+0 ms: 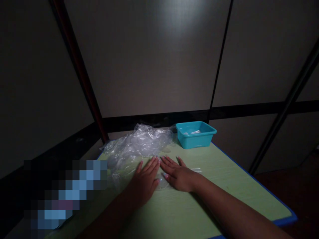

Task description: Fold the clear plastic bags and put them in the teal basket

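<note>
My left hand (147,179) lies flat with its fingers stretched out, pressing on a thin piece of clear plastic (163,182) spread over the table. Beside it, my right hand (178,174) rests palm down on the same plastic, fingers spread. The fingertips of both hands nearly meet. Much of the plastic under the palms is hidden. Just beyond my left hand sits a crumpled heap of clear plastic (147,141); whether it joins the piece under my hands I cannot tell.
A turquoise plastic basin (195,141) stands at the table's far right corner with something whitish inside. The light green table (239,192) has a blue edge. Dark-trimmed panels (154,66) rise behind it. A blurred-out bluish patch (74,192) covers the left side.
</note>
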`<state>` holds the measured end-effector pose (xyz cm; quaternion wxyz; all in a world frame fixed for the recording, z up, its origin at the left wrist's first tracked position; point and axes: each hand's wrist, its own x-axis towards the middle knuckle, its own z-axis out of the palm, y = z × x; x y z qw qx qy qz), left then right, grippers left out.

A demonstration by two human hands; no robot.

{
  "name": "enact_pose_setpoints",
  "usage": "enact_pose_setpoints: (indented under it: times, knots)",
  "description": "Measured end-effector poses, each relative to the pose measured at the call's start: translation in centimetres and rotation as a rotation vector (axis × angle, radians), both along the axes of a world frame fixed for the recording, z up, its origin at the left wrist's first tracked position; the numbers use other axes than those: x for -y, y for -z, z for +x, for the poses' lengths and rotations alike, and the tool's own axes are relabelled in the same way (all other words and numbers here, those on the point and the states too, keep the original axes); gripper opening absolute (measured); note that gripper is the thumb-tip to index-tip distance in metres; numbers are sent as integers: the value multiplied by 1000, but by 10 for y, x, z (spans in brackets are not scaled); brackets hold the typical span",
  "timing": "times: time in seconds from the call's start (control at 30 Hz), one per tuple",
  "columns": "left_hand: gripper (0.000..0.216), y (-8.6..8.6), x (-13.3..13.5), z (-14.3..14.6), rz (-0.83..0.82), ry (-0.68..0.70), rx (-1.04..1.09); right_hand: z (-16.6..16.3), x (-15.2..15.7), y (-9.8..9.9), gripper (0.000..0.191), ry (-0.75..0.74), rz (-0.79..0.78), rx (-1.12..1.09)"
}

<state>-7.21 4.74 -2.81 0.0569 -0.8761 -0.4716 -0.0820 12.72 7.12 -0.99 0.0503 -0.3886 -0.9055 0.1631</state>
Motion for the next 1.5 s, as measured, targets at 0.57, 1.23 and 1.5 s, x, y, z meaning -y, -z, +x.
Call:
enact_pose_setpoints:
  times: [0.57, 1.23, 1.5]
  knots:
    - [69, -8, -4, -13, -20, 67, 113, 0, 1, -2, 77, -13, -22, 38]
    - [75, -5, -7, -21, -3, 122, 135, -1, 0, -2, 79, -15, -19, 25]
    - [64, -3, -8, -25, -27, 83, 126, -1, 4, -2, 64, 3, -19, 2]
